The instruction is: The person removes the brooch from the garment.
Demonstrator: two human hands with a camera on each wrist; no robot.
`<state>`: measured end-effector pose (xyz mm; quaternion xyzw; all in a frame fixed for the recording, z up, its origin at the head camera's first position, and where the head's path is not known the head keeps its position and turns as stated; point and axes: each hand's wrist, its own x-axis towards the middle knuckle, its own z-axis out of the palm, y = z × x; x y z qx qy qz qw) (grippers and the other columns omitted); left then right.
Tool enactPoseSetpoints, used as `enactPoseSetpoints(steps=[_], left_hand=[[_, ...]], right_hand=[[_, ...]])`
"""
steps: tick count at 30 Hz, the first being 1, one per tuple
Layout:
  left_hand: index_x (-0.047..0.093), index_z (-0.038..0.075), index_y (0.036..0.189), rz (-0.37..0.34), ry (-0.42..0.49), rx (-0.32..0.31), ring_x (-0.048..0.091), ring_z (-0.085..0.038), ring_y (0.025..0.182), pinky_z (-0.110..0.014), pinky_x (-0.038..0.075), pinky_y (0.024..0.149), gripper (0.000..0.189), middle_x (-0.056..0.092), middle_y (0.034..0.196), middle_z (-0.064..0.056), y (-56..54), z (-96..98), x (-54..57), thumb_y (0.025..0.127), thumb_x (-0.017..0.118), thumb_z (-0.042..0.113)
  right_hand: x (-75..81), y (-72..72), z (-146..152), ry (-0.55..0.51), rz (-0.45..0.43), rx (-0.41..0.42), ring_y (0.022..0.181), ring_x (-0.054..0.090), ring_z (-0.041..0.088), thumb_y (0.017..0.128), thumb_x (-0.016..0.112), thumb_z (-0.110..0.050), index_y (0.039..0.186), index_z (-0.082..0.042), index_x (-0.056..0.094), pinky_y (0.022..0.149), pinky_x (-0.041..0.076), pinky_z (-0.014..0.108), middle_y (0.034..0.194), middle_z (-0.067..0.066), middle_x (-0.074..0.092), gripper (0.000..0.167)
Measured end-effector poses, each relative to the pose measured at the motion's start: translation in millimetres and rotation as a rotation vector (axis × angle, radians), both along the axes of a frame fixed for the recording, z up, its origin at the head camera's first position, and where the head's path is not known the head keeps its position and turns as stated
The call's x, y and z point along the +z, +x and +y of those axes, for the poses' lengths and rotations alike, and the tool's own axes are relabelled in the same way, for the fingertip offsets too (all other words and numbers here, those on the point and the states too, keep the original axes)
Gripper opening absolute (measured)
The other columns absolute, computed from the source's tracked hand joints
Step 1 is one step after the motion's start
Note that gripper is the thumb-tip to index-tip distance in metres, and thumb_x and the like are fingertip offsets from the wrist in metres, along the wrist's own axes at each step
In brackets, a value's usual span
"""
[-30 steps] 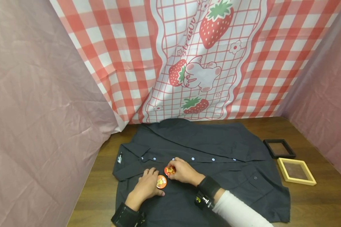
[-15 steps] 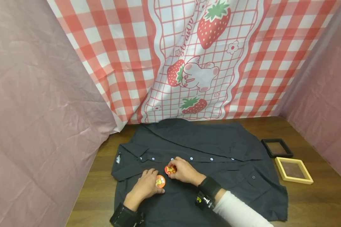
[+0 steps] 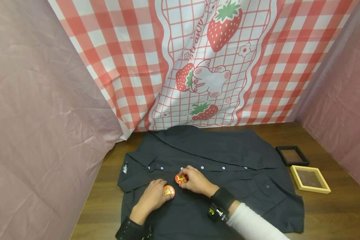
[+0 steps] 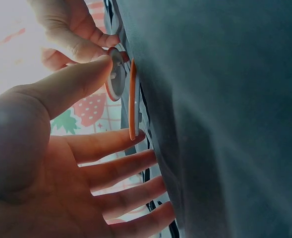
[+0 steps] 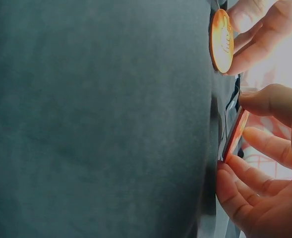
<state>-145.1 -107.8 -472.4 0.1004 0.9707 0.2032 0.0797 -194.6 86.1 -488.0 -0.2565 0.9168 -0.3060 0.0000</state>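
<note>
A dark button-up shirt (image 3: 228, 200) lies spread over the table. On its chest my left hand (image 3: 153, 196) pinches a round orange pin badge (image 3: 169, 190) at its rim between thumb and index finger; the other fingers reach down to the cloth. The orange badge (image 5: 222, 40) sits close to the fabric in the right wrist view. Just right of it and farther back, my right hand (image 3: 196, 181) grips a red pin badge (image 3: 181, 179) by its edge. The red badge's grey back (image 4: 117, 77) faces the left wrist camera, tilted off the shirt.
At the table's right stand a black square frame (image 3: 292, 155) and a pale yellow frame (image 3: 310, 179). A red-and-white checked strawberry cloth (image 3: 210, 66) hangs behind. Pink drapes (image 3: 42, 116) hang at both sides. The wooden table (image 3: 93, 200) shows around the shirt.
My left thumb has closed in onto the orange badge's rim. The red badge has shifted slightly right with my right hand. The head view has moved a little.
</note>
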Motion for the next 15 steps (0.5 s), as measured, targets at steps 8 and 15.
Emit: enactPoseSetpoints(steps=[8, 15], left_hand=[[0.064, -0.001, 0.12, -0.009, 0.007, 0.002, 0.056, -0.036, 0.117, -0.051, 0.046, 0.1, 0.051, 0.062, 0.123, -0.017, -3.4, 1.8, 2.9, 0.084, 0.074, 0.032], [0.065, 0.0, 0.119, 0.009, 0.024, -0.009, 0.058, -0.037, 0.116, -0.052, 0.046, 0.1, 0.045, 0.064, 0.122, -0.017, -5.3, 1.4, 2.7, 0.085, 0.073, 0.028]], right_hand=[[-1.2, 1.7, 2.4, -0.02, -0.015, -0.006, 0.079, 0.052, 0.011, 0.073, 0.081, -0.017, 0.098, -0.011, 0.07, 0.067, 0.045, 0.024, 0.09, 0.0, 0.058, 0.029], [0.7, 3.6, 3.0, -0.048, -0.027, -0.006, 0.08, 0.053, 0.011, 0.074, 0.081, -0.016, 0.097, -0.01, 0.07, 0.068, 0.046, 0.024, 0.09, 0.001, 0.058, 0.026]])
